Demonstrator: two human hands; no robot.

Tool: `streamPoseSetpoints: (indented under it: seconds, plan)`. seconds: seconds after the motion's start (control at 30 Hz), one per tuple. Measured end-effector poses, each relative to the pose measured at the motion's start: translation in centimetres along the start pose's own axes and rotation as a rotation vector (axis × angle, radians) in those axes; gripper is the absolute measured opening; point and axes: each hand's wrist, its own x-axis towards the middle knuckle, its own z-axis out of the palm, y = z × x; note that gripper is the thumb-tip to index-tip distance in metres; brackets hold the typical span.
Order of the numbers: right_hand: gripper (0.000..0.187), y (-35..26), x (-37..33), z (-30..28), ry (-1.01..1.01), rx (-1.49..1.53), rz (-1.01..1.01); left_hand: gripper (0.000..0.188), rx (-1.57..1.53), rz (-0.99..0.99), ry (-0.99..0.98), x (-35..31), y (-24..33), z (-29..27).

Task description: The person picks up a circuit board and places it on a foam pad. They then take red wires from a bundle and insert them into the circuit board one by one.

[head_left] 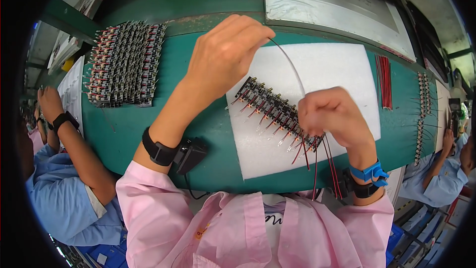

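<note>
My left hand [223, 54] is raised above the far left part of a white foam sheet [260, 156], with fingers pinched on one end of a thin dark wire [290, 60]. The wire arcs down to my right hand [329, 116], which is closed around its other end; the fingertips are partly hidden and slightly blurred. Beneath the right hand lies the near right end of a slanting row of small circuit boards [270, 106] on the foam. Several red and black wires [316, 168] hang from that end toward me.
A stacked block of similar boards [124, 64] stands at left on the green mat [208, 119]. A bundle of red wires [384, 82] and a strip of small parts [422, 114] lie at right. A pale panel [342, 7] is behind. Co-workers sit on both sides.
</note>
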Motion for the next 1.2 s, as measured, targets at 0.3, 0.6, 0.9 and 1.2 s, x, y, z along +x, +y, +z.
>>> streamPoseSetpoints:
  seconds: [0.3,0.6,0.9,1.2]
  plan:
    - [0.009,2.1,1.7,0.5,0.519,-0.333,-0.469,0.013,-1.028,-0.953,-0.69,-0.2,3.9,0.4]
    - [0.011,1.8,1.0,-1.1,0.443,-0.046,-0.201,0.014,-1.077,-0.943,-0.642,-0.6,3.6,1.0]
    - [0.013,1.8,1.3,-0.7,0.467,-0.068,-0.175,0.013,-1.097,-0.945,-0.642,-0.7,4.0,1.1]
    - [0.012,2.2,1.1,-0.6,0.485,-0.147,-0.178,0.011,-1.032,-0.92,-0.66,-0.8,4.3,1.1]
